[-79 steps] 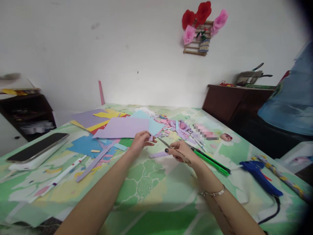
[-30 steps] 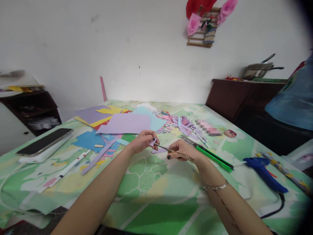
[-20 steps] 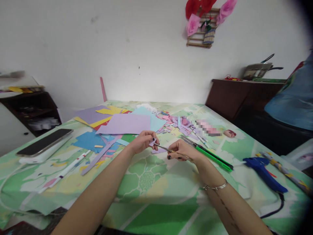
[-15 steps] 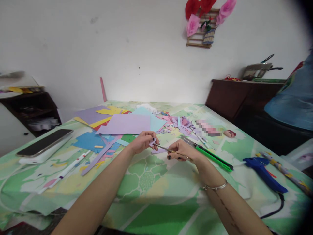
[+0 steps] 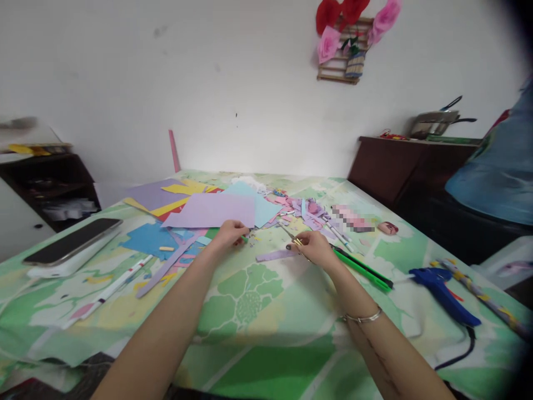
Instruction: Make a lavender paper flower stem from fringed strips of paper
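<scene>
My right hand [image 5: 317, 248] is closed around slim scissors [image 5: 296, 240] with gold-coloured handles, their tips pointing up and left over the table. To the left, my left hand [image 5: 230, 234] is low by the front edge of a lilac paper sheet [image 5: 212, 211], fingers pinched together. A bit of green shows at its fingertips; whether it is held or lies behind I cannot tell. Tiny paper scraps [image 5: 253, 240] lie just right of these fingers. A lilac paper strip [image 5: 272, 256] lies between the hands, partly under the right one.
A green utility knife [image 5: 362, 268] and blue glue gun [image 5: 445, 294] lie right. Paper offcuts [image 5: 310, 210] pile up behind my right hand. At left are a phone [image 5: 75, 241], white markers [image 5: 112, 289], blue paper [image 5: 144, 243] and a long lilac strip [image 5: 166, 269].
My hands have moved apart; the left went left and away from the scissors. The small lilac piece at its fingers no longer shows. The scissors now tilt up toward the far side.
</scene>
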Motion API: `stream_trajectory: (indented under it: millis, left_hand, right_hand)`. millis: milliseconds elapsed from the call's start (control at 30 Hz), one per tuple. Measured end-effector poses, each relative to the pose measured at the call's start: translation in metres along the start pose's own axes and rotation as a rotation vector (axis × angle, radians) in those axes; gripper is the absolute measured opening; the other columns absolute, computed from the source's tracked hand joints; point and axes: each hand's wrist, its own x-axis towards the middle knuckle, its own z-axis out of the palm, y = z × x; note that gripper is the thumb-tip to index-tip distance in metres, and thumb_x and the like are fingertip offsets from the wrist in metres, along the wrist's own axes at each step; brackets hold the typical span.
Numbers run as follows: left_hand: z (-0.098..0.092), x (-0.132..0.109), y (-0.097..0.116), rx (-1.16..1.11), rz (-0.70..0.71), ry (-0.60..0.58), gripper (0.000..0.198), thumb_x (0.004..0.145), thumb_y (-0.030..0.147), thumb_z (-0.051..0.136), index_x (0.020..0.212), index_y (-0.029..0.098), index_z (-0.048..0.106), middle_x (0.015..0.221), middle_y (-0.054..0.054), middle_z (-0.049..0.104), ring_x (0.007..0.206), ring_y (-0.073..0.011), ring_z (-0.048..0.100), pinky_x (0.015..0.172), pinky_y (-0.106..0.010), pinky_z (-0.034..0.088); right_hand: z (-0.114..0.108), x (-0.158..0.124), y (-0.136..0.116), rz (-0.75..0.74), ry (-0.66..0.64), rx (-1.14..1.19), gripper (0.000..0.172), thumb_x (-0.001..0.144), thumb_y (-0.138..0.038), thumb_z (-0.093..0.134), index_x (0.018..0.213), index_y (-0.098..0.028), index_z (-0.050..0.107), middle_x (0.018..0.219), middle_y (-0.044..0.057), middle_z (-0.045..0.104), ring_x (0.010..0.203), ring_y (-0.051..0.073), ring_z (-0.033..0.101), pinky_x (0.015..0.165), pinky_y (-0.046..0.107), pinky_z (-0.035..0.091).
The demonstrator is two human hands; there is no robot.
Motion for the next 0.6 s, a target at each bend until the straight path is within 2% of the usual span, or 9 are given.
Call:
stream_trajectory:
  millis: [133,200,233,300,367,400,500,600]
  left_hand:
    - [-0.008,0.0,-0.003,0.153,0.107,0.139,0.025,0.045,0.01,0.07,0.059,0.018,0.051,0.048,0.006,0.049,0.043,-0.0083,0.041,0.042,-0.02,0.024]
    - [-0.007,-0.003,0.0,0.233,0.181,0.118,0.026,0.043,0.011,0.071,0.06,0.018,0.053,0.053,0.005,0.052,0.047,-0.0092,0.043,0.044,-0.019,0.026]
    - [-0.006,-0.006,0.001,0.252,0.189,0.034,0.023,0.045,0.014,0.071,0.061,0.018,0.055,0.055,0.004,0.053,0.048,-0.0099,0.044,0.044,-0.019,0.027]
    - [-0.004,-0.013,0.006,0.279,0.14,-0.255,0.014,0.054,0.021,0.068,0.066,0.017,0.06,0.057,0.002,0.056,0.047,-0.0109,0.046,0.044,-0.02,0.03]
    - [-0.004,-0.02,0.01,0.371,0.106,-0.507,0.011,0.056,0.023,0.067,0.065,0.018,0.063,0.056,0.001,0.058,0.048,-0.0117,0.047,0.044,-0.021,0.031]
    - [-0.005,-0.023,0.012,0.428,0.115,-0.591,0.011,0.055,0.024,0.068,0.064,0.018,0.065,0.056,0.0,0.059,0.049,-0.0124,0.049,0.045,-0.021,0.031]
    - [-0.009,-0.027,0.014,0.558,0.167,-0.684,0.013,0.052,0.026,0.072,0.062,0.019,0.067,0.057,-0.001,0.062,0.055,-0.0151,0.054,0.048,-0.021,0.035]
    - [-0.011,-0.029,0.014,0.664,0.182,-0.615,0.017,0.048,0.025,0.074,0.062,0.02,0.066,0.058,0.0,0.062,0.056,-0.0163,0.055,0.048,-0.022,0.036]
  right_hand:
    - [-0.005,0.0,0.001,0.059,0.139,-0.145,0.028,0.068,-0.033,0.061,0.089,-0.017,0.07,0.069,0.005,0.066,0.066,0.017,0.057,0.056,0.024,0.034]
    - [-0.008,0.0,0.004,0.08,0.2,-0.226,0.028,0.069,-0.027,0.058,0.093,-0.017,0.07,0.074,0.006,0.068,0.073,0.02,0.059,0.059,0.025,0.035]
    - [-0.009,0.001,0.005,0.086,0.204,-0.256,0.029,0.069,-0.024,0.056,0.094,-0.017,0.07,0.076,0.007,0.069,0.074,0.02,0.06,0.06,0.025,0.036]
    - [-0.011,0.005,0.008,0.086,0.179,-0.314,0.03,0.07,-0.021,0.054,0.096,-0.017,0.07,0.08,0.008,0.07,0.078,0.021,0.061,0.061,0.025,0.036]
    - [-0.013,0.011,0.011,0.071,0.137,-0.401,0.031,0.07,-0.017,0.053,0.097,-0.017,0.069,0.086,0.009,0.07,0.082,0.022,0.061,0.061,0.025,0.036]
    - [-0.014,0.015,0.012,0.06,0.118,-0.445,0.032,0.07,-0.015,0.052,0.097,-0.017,0.069,0.089,0.01,0.07,0.084,0.023,0.061,0.061,0.025,0.036]
    - [-0.015,0.027,0.015,0.023,0.077,-0.526,0.037,0.068,-0.007,0.05,0.099,-0.016,0.069,0.093,0.011,0.069,0.089,0.024,0.061,0.065,0.025,0.037]
    - [-0.016,0.043,0.016,-0.008,0.041,-0.536,0.036,0.064,-0.004,0.054,0.094,-0.015,0.071,0.091,0.012,0.069,0.088,0.023,0.061,0.068,0.025,0.039]
